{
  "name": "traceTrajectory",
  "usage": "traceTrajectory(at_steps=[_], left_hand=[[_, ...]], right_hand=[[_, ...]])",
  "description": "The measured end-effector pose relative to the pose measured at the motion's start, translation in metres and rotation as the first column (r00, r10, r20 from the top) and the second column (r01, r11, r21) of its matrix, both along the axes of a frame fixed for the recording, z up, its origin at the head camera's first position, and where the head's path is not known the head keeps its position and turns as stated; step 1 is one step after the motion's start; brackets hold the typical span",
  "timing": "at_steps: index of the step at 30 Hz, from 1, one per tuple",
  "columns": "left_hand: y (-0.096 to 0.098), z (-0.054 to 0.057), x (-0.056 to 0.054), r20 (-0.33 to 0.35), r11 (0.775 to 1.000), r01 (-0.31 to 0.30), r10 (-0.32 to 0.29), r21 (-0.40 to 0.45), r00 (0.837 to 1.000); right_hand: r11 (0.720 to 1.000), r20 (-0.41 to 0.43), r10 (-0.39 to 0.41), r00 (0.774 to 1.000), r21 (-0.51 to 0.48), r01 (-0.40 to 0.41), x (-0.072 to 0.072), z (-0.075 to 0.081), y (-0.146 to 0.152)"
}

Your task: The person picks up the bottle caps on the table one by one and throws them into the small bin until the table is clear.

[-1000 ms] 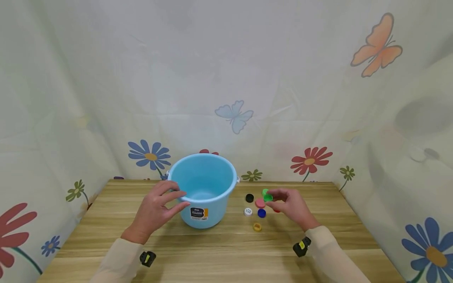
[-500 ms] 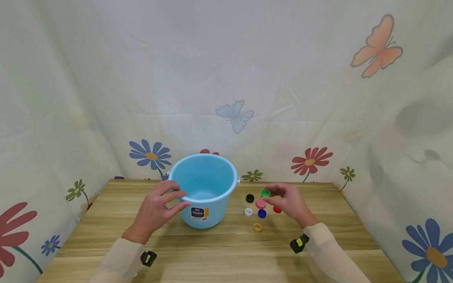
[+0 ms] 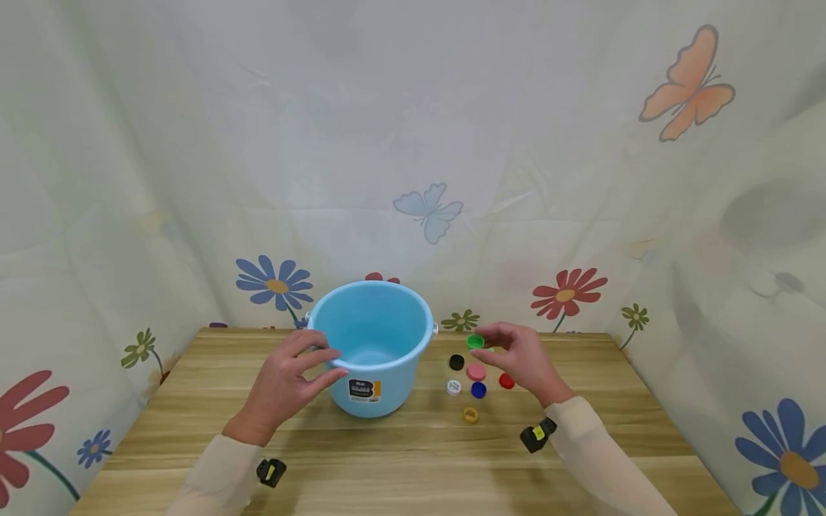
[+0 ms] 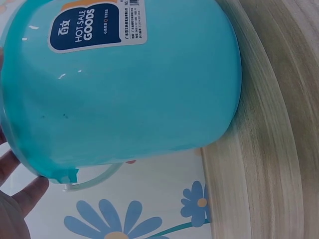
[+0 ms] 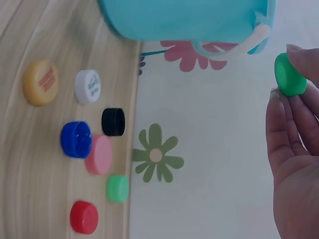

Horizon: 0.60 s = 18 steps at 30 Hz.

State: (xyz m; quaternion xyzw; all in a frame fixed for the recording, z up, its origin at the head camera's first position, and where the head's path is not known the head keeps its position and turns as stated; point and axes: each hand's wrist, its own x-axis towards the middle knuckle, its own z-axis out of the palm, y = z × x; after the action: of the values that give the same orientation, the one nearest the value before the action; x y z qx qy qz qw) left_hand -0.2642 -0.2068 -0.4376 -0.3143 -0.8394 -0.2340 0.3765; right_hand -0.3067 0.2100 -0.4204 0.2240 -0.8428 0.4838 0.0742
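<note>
My left hand (image 3: 280, 383) grips the near-left rim of a light blue plastic bucket (image 3: 396, 376). In the left wrist view its fingers (image 4: 32, 195) lie at that rim, by the white handle. My right hand (image 3: 521, 362) pinches a green bottle cap (image 5: 290, 75) between thumb and fingertips, raised over the table to the right of the bucket. Below it lie several more caps: black (image 3: 456, 362), pink (image 3: 476, 371), white (image 3: 454, 387), blue (image 3: 478, 390), yellow (image 3: 470, 415), red (image 3: 506, 380). A light green cap (image 5: 117, 188) is mostly hidden behind the right hand in the head view.
The wooden table (image 3: 387, 466) runs back to a curtain (image 3: 348, 143) printed with flowers and butterflies, which also hangs on both sides. The bucket stands upright near the back edge, its white handle (image 5: 249, 42) folded down.
My right hand has lifted the green cap from among the others and carried it up and leftward, toward the bucket. The left hand and the bucket stay put.
</note>
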Motion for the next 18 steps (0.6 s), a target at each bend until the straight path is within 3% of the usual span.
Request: traceTrajectory(at_steps=[18], left_hand=[[0.002, 0.001, -0.001, -0.002, 1.000, -0.002, 0.002, 0.006, 1.000]], right_hand=[[0.998, 0.006, 0.039, 0.999, -0.057, -0.039, -0.008, 0.018, -0.029]])
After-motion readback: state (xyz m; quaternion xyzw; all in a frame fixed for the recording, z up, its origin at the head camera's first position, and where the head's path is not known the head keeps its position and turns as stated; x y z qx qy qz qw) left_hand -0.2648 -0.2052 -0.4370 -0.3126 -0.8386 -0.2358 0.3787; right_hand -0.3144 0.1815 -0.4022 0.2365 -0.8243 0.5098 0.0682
